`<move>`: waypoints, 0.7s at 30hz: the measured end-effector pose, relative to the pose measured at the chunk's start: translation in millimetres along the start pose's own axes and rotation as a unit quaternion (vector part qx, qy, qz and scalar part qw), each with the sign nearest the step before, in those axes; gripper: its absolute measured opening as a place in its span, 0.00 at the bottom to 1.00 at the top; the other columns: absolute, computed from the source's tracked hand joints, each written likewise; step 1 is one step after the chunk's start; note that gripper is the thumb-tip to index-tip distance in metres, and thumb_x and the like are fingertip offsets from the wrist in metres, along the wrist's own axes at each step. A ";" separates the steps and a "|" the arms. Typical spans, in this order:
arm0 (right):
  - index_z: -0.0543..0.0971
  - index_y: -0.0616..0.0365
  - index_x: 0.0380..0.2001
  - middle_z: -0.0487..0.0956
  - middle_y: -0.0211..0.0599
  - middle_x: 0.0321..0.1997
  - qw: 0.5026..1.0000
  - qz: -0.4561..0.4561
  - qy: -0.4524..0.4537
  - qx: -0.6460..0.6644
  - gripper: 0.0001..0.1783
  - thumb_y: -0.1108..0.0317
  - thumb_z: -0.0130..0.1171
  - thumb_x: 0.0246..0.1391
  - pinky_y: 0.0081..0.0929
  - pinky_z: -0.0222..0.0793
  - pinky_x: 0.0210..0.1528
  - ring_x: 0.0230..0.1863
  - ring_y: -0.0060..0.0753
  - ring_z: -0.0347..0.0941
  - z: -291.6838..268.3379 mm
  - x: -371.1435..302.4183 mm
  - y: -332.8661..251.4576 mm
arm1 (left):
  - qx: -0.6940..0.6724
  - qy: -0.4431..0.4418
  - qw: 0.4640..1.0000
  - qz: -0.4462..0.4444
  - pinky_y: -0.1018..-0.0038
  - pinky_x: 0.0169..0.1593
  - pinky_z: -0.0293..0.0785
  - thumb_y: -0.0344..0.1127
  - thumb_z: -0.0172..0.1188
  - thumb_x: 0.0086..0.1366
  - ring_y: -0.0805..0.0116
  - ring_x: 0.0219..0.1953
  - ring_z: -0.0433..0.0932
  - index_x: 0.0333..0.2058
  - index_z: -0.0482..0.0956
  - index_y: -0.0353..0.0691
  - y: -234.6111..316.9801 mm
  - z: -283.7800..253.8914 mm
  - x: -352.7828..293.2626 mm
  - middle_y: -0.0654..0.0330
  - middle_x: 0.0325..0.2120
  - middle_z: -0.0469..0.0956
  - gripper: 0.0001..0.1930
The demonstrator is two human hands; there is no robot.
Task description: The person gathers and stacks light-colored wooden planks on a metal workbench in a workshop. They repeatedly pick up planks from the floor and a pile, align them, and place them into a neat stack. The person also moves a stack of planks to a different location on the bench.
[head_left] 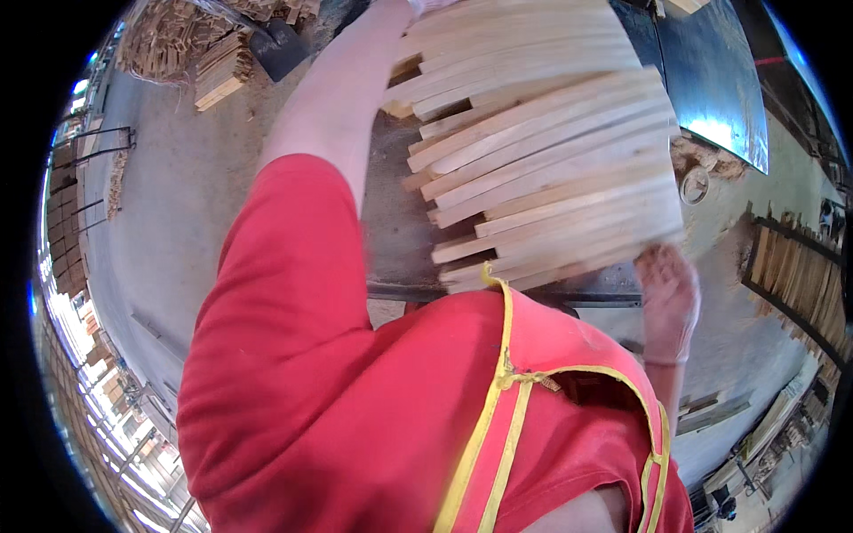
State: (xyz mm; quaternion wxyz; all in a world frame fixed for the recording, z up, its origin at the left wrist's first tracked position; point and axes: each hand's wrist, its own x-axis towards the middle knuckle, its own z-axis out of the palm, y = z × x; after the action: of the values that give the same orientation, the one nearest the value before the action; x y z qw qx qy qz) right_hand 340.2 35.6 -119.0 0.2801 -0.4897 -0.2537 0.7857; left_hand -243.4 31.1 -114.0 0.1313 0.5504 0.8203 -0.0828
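Pale wooden strips (551, 169) lie side by side in a broad layer on a dark metal table (395, 213) in front of me. Their left ends are uneven, and the picture is smeared toward their right ends. My left arm reaches far forward along the left side of the strips. Only a bit of my left hand (431, 4) shows at the top edge, by the far strips; its fingers are cut off. My right hand (668, 289), in what looks like a pale glove, is at the near right corner of the strips. Motion blurs its fingers, so its grip is unclear.
A shiny metal sheet (715, 84) stands at the far right, with wood scraps (706, 158) below it. Another rack of strips (800, 284) is on the right. At the far left are a dark shovel blade (278, 49), a bundle of sticks (222, 71) and a scrap pile (160, 44).
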 end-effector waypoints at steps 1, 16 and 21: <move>0.72 0.70 0.62 0.76 0.50 0.62 0.999 -0.036 0.003 -0.026 0.27 0.58 0.56 0.70 0.51 0.71 0.70 0.63 0.49 0.74 17.5 15.8 -4.4 | 0.097 -0.010 0.991 0.093 0.56 0.64 0.75 0.67 0.53 0.69 0.47 0.60 0.81 0.64 0.78 0.46 -21.4 5.0 -7.7 0.43 0.56 0.82 0.36; 0.78 0.52 0.60 0.80 0.30 0.58 0.957 -0.156 -0.153 -0.191 0.23 0.59 0.64 0.65 0.35 0.68 0.66 0.65 0.29 0.73 142.1 210.6 -45.6 | -0.460 -0.043 0.805 -0.372 0.59 0.56 0.79 0.57 0.64 0.69 0.55 0.50 0.84 0.56 0.79 0.37 -47.7 96.1 -309.5 0.49 0.49 0.84 0.30; 0.69 0.67 0.70 0.77 0.52 0.66 0.818 -0.326 -0.110 -0.461 0.42 0.53 0.69 0.61 0.34 0.68 0.70 0.68 0.44 0.73 143.1 183.5 -41.7 | -0.017 0.295 0.931 -0.212 0.56 0.47 0.82 0.55 0.65 0.67 0.47 0.41 0.84 0.59 0.76 0.37 0.0 94.9 -321.9 0.47 0.39 0.83 0.31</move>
State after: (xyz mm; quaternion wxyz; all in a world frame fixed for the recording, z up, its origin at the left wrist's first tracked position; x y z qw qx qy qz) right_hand 151.0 174.0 -150.0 0.2322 -0.3604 -0.7601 0.4883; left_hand -115.8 -279.2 -105.6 -0.1280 0.3611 0.9209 0.0717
